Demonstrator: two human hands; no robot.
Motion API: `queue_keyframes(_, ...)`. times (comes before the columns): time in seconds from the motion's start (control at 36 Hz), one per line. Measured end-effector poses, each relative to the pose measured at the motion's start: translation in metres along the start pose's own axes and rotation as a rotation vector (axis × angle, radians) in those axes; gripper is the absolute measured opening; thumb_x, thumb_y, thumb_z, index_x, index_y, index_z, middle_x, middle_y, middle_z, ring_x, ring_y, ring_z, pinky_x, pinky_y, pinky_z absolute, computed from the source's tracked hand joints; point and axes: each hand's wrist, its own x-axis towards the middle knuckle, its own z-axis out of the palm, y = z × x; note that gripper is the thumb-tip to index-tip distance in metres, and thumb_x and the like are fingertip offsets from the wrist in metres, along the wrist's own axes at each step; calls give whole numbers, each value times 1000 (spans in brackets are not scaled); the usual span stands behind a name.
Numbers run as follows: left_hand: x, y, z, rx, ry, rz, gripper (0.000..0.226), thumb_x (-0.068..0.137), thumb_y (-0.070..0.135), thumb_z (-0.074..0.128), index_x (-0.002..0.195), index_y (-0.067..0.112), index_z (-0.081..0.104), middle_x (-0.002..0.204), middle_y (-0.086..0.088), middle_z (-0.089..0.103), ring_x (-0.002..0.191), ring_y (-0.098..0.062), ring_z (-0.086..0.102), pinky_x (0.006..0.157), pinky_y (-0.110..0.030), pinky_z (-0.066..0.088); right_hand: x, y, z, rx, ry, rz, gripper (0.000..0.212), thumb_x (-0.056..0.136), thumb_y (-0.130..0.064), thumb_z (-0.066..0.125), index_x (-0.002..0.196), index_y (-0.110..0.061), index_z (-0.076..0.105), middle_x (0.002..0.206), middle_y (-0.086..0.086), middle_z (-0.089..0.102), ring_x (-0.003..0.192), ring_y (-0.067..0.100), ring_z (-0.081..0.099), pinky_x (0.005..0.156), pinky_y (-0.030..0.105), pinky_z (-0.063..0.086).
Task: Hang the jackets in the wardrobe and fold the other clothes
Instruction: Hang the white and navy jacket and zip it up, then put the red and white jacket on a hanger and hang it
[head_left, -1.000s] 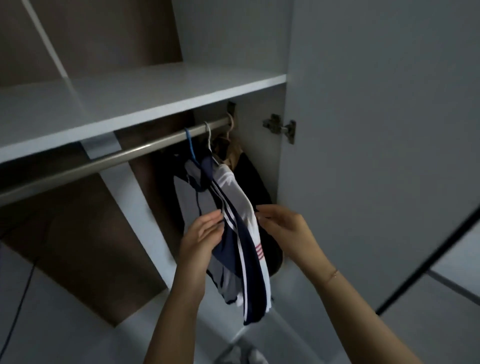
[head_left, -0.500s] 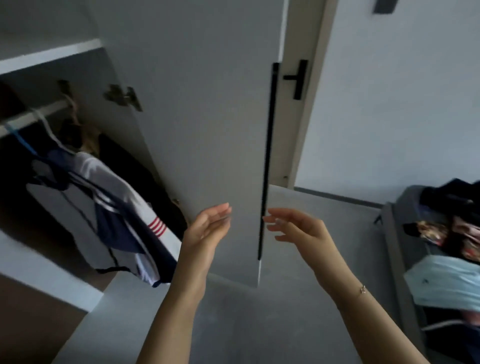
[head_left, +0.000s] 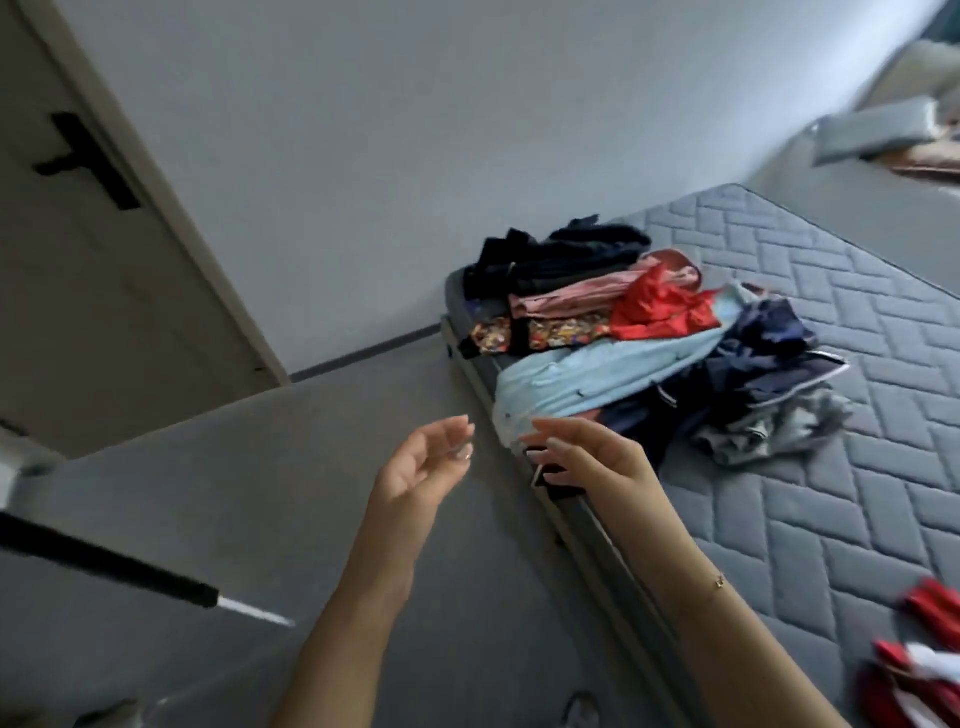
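Reaching forward over the grey floor (head_left: 234, 519), the left hand (head_left: 415, 475) and right hand (head_left: 592, 457) hold nothing, fingers (head_left: 457, 426) loosely spread. Red and white clothes (head_left: 919, 660) lie at the near right on the mattress (head_left: 831, 519). Just beyond the right hand, the pile of clothes (head_left: 623, 338) sits at the mattress corner, light blue on top. Farther left stands a door (head_left: 104, 234) with a black handle (head_left: 83, 161).
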Motion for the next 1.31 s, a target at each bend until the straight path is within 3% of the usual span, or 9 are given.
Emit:
queue_keyframes(0.19, 40, -27, 172, 22, -274, -98, 27, 90, 2, 59, 106, 21, 69, 110, 4, 71, 104, -8, 64, 86, -22, 50, 1, 10, -169, 29, 266, 12, 22, 94, 2, 51, 104, -8, 68, 96, 7, 73, 83, 10, 68, 70, 19, 53)
queue_keyframes(0.33, 55, -47, 268, 80, -492, -189, 28, 92, 3, 57, 109, 23, 67, 109, 8, 71, 106, -7, 64, 87, -22, 50, -14, 25, -257, 31, 463, 79, 21, 95, -4, 52, 109, -9, 67, 101, 7, 73, 89, 14, 68, 77, 26, 53)
queue_keyframes(0.56, 71, -94, 409, 163, -872, -316, 28, 90, -7, 56, 105, 15, 66, 104, 0, 71, 93, -3, 65, 76, -13, 50, -56, 53, -353, 142, 860, 196, 23, 96, 0, 49, 110, -5, 66, 102, 9, 72, 94, 17, 68, 83, 31, 53)
queue_keyframes(0.72, 62, -134, 510, 265, -1152, -402, 27, 90, -6, 56, 106, 13, 64, 106, -1, 70, 96, -7, 62, 83, -19, 47, -97, 78, -409, 219, 1157, 225, 22, 95, 1, 51, 104, -10, 68, 96, 0, 73, 88, 7, 69, 76, 17, 54)
queue_keyframes(0.89, 20, -182, 604, 408, -1351, -425, 26, 91, -6, 55, 114, 4, 61, 107, -5, 67, 90, -6, 62, 69, -9, 47, -155, 122, -471, 235, 1378, 264, 23, 94, 0, 53, 100, -15, 69, 96, -2, 74, 90, 8, 68, 77, 18, 53)
queue_keyframes(1.0, -22, -226, 656, 519, -1419, -512, 25, 90, -6, 55, 102, 14, 64, 104, -4, 68, 86, -9, 62, 70, -17, 47, -206, 159, -511, 248, 1467, 318, 24, 94, -4, 55, 100, -23, 70, 96, -8, 75, 92, 5, 68, 72, 16, 52)
queue_keyframes(1.11, -65, -286, 702, 669, -1391, -576, 22, 91, 0, 58, 108, 12, 65, 104, -6, 68, 89, -15, 60, 79, -30, 46, -252, 198, -563, 324, 1501, 362, 22, 95, -7, 55, 102, -22, 69, 96, -8, 74, 92, 7, 69, 71, 18, 54)
queue_keyframes(1.25, -112, -367, 760, 711, -1196, -686, 18, 93, 6, 59, 110, 11, 64, 107, -10, 68, 95, -21, 62, 94, -42, 49, -294, 241, -636, 346, 1452, 369, 21, 95, -9, 55, 104, -22, 69, 97, -9, 74, 90, 6, 69, 74, 22, 56)
queue_keyframes(1.31, -128, -401, 783, 713, -1098, -699, 11, 94, 8, 57, 96, 16, 64, 96, -6, 68, 86, -20, 62, 83, -42, 52, -306, 261, -662, 345, 1413, 380, 22, 95, -7, 54, 102, -22, 69, 97, -7, 73, 89, 6, 68, 74, 20, 55)
